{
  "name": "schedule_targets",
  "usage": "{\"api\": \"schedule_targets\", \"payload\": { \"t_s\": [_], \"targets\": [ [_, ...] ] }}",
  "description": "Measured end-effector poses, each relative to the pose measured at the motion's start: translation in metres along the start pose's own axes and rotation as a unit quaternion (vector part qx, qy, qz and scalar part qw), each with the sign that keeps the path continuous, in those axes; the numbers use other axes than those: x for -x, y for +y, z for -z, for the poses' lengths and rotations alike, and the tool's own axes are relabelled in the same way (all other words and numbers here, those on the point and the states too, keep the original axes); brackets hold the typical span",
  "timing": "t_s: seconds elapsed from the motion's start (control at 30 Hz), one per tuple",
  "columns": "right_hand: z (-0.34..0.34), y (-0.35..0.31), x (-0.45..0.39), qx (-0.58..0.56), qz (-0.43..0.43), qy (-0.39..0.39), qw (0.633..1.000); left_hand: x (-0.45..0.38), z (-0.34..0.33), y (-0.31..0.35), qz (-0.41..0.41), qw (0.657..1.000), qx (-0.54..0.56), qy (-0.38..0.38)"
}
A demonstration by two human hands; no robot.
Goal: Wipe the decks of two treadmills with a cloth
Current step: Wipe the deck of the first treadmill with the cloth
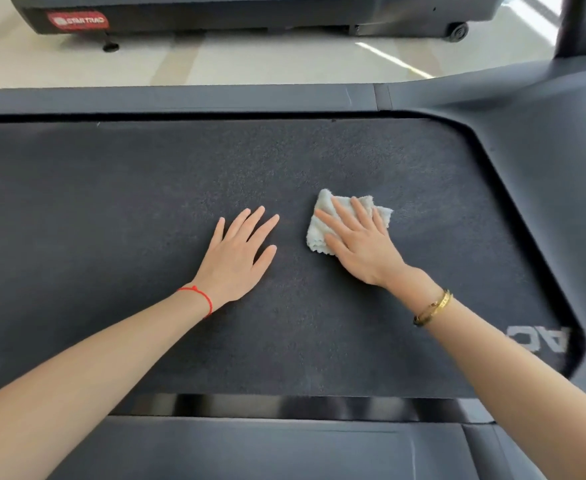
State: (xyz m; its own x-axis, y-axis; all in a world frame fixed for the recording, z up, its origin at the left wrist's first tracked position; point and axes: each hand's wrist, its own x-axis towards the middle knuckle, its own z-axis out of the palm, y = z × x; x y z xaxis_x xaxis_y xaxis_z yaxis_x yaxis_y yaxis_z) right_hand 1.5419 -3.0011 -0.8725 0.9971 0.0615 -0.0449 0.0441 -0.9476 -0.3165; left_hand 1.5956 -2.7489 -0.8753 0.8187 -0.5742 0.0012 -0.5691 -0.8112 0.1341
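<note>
A dark textured treadmill deck (111, 220) fills the middle of the view, running left to right. A small folded white cloth (319, 233) lies on the belt right of centre. My right hand (357, 244) presses flat on the cloth with fingers spread, covering most of it. My left hand (236, 254) rests flat on the bare belt a short way left of the cloth, fingers apart, holding nothing. A second treadmill (215, 12) with a red label stands across the floor at the top.
Grey side rails run along the far edge (180, 98) and near edge (250, 448) of the belt. The motor cover (561, 168) curves around the belt's right end. Pale floor (215, 60) separates the two machines. White lettering (540, 339) marks the belt at right.
</note>
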Motion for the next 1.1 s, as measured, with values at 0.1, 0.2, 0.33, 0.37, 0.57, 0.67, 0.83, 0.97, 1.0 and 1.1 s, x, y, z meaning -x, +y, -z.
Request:
{"api": "schedule_targets", "payload": {
  "t_s": [0.1,0.2,0.33,0.37,0.57,0.67,0.83,0.97,1.0,1.1],
  "targets": [
    [0.002,-0.006,-0.032,0.003,-0.05,0.007,0.999,0.007,0.003,-0.026,0.007,1.0,0.01,0.003],
    [-0.003,-0.035,-0.062,0.012,-0.104,0.02,0.994,0.013,0.006,-0.054,0.023,0.999,0.023,0.007],
    [-0.029,-0.104,-0.061,0.019,-0.029,0.004,0.999,0.025,0.008,-0.094,0.042,0.999,0.017,0.018],
    [-0.035,-0.117,-0.055,0.02,-0.008,0.004,1.0,0.029,0.007,-0.102,0.044,0.999,0.018,0.022],
    [-0.028,-0.089,-0.026,0.023,-0.071,0.033,0.997,0.04,0.003,-0.109,0.048,0.997,0.031,0.05],
    [-0.01,-0.048,-0.011,0.027,-0.208,0.058,0.976,0.041,0.002,-0.107,0.049,0.996,0.039,0.062],
    [-0.019,-0.079,-0.015,0.004,-0.246,0.045,0.968,0.041,0.001,-0.107,0.045,0.995,0.038,0.075],
    [-0.041,-0.14,0.003,-0.016,-0.146,0.027,0.989,0.041,0.003,-0.108,0.042,0.996,0.039,0.062],
    [-0.045,-0.154,0.011,-0.025,-0.128,0.017,0.991,0.042,0.004,-0.108,0.041,0.997,0.04,0.056],
    [-0.054,-0.183,0.038,-0.02,-0.086,-0.004,0.996,0.045,0.009,-0.111,0.033,0.998,0.043,0.038]
  ]
}}
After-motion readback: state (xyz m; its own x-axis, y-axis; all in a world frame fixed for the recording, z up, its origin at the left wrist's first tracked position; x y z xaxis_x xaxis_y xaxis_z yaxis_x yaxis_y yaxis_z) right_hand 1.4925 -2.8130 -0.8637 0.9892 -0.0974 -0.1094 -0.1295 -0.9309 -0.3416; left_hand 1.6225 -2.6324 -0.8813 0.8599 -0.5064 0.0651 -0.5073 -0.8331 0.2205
